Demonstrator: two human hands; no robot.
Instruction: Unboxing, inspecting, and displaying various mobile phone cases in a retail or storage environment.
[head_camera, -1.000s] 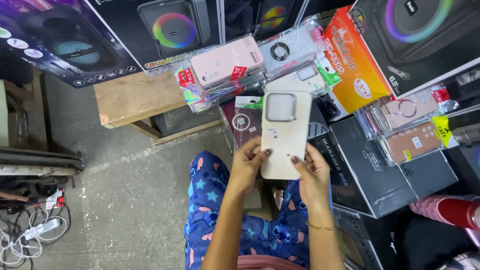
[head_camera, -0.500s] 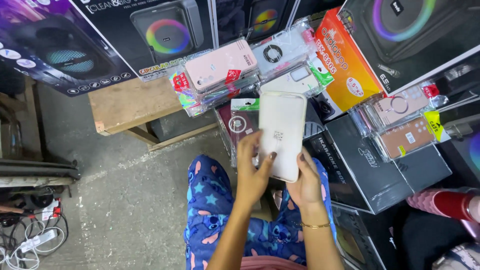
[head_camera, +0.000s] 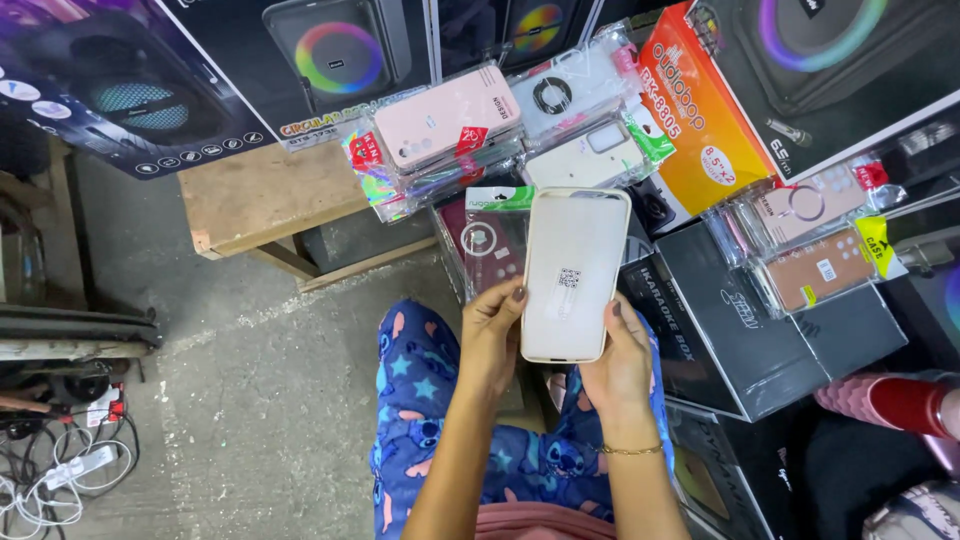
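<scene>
case: white phone case (head_camera: 572, 275) now flipped, plain side with small sticker up
left hand (head_camera: 492, 335): fingers grasping its edge
right hand (head_camera: 620, 360): fingers gripping the lower corner

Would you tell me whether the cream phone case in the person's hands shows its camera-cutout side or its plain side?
Plain side. The cream phone case, held by the left hand and right hand, shows a flat face with a small sticker and no camera cutout.

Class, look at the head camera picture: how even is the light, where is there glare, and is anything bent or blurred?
Head view: soft, even light; glare on the clear case wrappers; the wooden bench and box edges bow slightly toward the corners; the white phone case in both hands is sharp.
</scene>
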